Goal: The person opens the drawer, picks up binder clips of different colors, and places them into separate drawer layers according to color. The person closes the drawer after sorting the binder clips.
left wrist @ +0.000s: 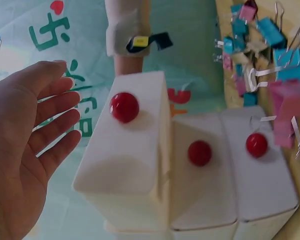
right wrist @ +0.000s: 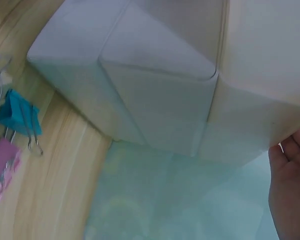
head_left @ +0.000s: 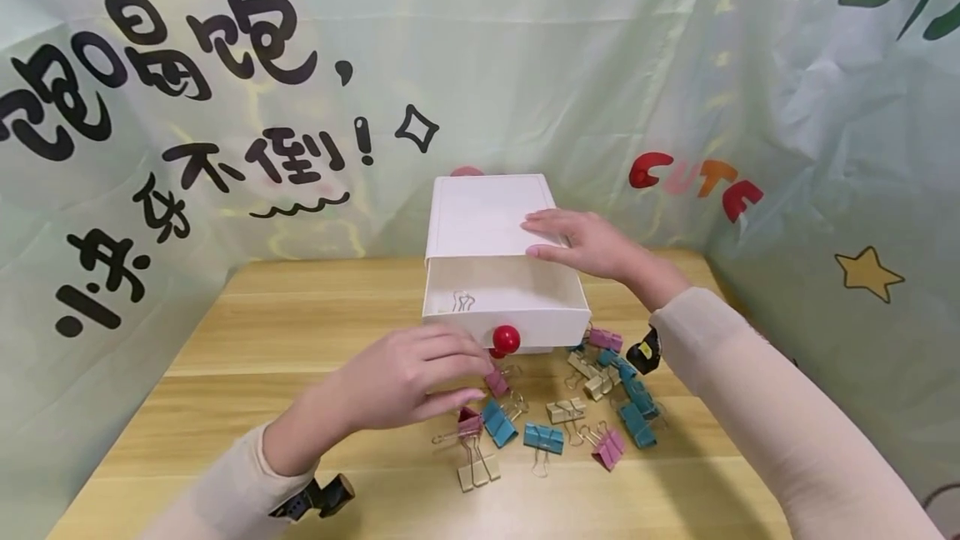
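Observation:
A white box of stacked drawers stands at the back of the table. Its top drawer is pulled out toward me and has a red ball knob. Inside it, at the left, wire clip handles show; the rest of that clip is hard to make out. My right hand rests on the box's top right edge, fingers extended. In front of the drawer is my left hand, loosely spread and holding nothing. The left wrist view shows this hand apart from the drawer fronts.
Several binder clips in blue, pink and cream lie scattered on the wooden table before the box and to its right. A printed cloth hangs behind. Both lower drawers are pushed in.

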`<action>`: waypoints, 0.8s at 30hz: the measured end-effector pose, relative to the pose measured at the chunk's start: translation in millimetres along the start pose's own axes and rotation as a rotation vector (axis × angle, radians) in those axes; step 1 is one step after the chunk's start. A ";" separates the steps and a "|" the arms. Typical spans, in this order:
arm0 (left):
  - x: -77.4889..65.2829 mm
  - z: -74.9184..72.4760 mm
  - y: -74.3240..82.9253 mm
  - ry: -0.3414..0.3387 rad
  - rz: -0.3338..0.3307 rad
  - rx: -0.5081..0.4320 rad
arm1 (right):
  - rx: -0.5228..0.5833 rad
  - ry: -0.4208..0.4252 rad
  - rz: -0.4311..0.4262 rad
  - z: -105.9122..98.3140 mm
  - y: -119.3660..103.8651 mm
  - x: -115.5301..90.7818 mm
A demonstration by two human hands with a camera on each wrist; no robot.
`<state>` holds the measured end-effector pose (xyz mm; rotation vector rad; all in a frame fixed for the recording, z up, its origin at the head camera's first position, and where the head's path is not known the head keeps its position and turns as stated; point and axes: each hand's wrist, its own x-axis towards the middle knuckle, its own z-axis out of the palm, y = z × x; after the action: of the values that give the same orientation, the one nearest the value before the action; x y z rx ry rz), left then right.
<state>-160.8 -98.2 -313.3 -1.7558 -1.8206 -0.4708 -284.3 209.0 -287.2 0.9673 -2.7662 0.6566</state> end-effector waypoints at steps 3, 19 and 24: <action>-2.9 9.0 6.8 -0.003 0.000 -0.006 | 0.014 0.031 0.002 -1.6 0.2 -2.9; -19.3 43.5 18.5 -0.029 -0.068 -0.074 | 0.120 0.149 0.004 3.3 1.1 -16.0; -26.9 51.1 21.5 -0.056 -0.091 -0.080 | 0.145 0.160 0.034 7.8 0.9 -15.4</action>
<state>-147.7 -86.7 -372.5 -1.7602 -1.9522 -0.5423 -272.8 214.8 -298.6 0.8532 -2.6299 0.9089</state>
